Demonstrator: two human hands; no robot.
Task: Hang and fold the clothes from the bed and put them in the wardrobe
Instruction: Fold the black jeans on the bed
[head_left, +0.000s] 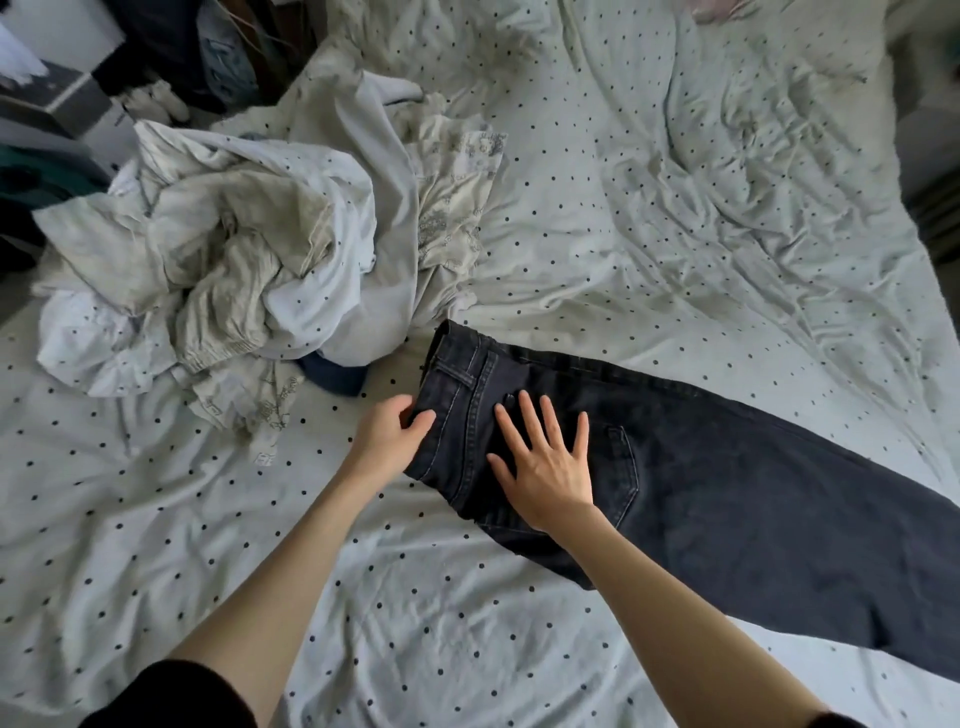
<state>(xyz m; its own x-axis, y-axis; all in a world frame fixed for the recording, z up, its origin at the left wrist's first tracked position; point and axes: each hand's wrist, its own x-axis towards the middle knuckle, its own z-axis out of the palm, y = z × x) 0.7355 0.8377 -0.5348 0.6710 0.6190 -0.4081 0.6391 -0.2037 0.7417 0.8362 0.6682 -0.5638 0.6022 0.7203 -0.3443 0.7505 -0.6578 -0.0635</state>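
Both forearms reach out over the bed (467, 613), bare below dark sleeves. The left hand (387, 434) sits at the waistband of the jeans (727, 467), its fingers (423, 420) curled round the band's near corner, pinching the denim. The right hand (545, 467) lies flat on the seat of the jeans just beside a back pocket, fingers straight and spread, pressing the cloth down and holding nothing. The jeans, dark and laid out flat, run from the middle of the bed toward the right edge, waistband to the left. Just beyond the left hand is a heap of pale clothes (218, 260), crumpled, with a bit of blue cloth (335, 376) under it. The bedsheet is white with small dark dots and creased. Clutter shows past the far left corner.
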